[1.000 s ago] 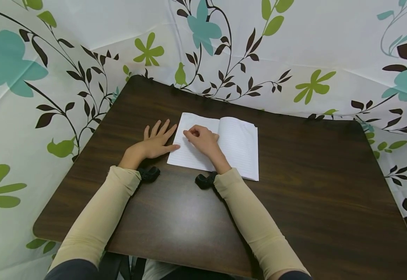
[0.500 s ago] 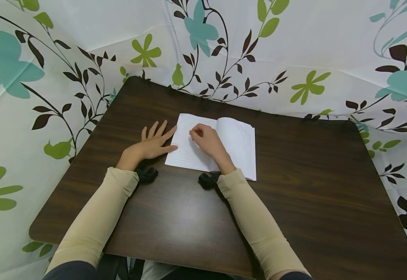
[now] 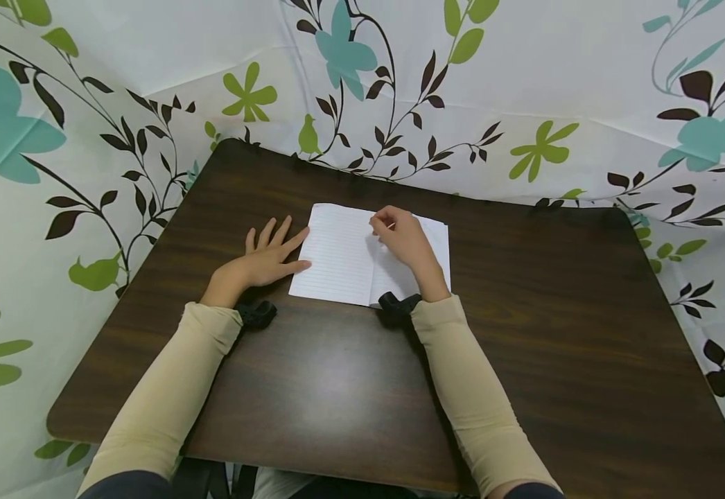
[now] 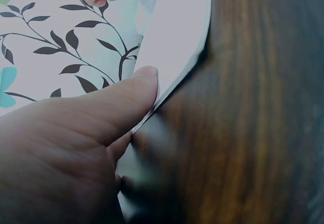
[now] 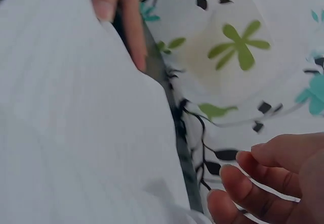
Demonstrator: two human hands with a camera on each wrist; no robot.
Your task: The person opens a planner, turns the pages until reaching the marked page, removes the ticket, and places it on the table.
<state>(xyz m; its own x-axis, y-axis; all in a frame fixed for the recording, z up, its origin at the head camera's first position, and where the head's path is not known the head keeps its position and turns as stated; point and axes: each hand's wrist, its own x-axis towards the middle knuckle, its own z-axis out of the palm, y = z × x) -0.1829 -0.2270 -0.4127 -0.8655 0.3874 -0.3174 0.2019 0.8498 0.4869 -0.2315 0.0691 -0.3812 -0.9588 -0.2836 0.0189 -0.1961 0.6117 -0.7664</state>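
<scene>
An open lined notebook (image 3: 340,256) lies on the dark wooden table, its pages blank as far as they show. My left hand (image 3: 256,265) rests at its left edge with the fingers spread, index tip and thumb tip on the page margin. The left wrist view shows that thumb (image 4: 121,100) pressed along the paper's edge. Over the right page is my right hand (image 3: 405,239), fingers curled and thumb tip meeting the index. From the right wrist, the fingertips (image 5: 235,178) stand off the paper with nothing visible sticking out from them. The hand covers part of the right page.
The brown table (image 3: 556,333) extends well to the right of the notebook. A white curtain (image 3: 462,83) printed with leaves, flowers and birds hangs behind the table and at its sides. Black wrist straps (image 3: 256,315) sit below both sleeves.
My right hand has moved right, from the left page across the fold to the right page, uncovering the left page. My left hand keeps its place on the notebook's edge.
</scene>
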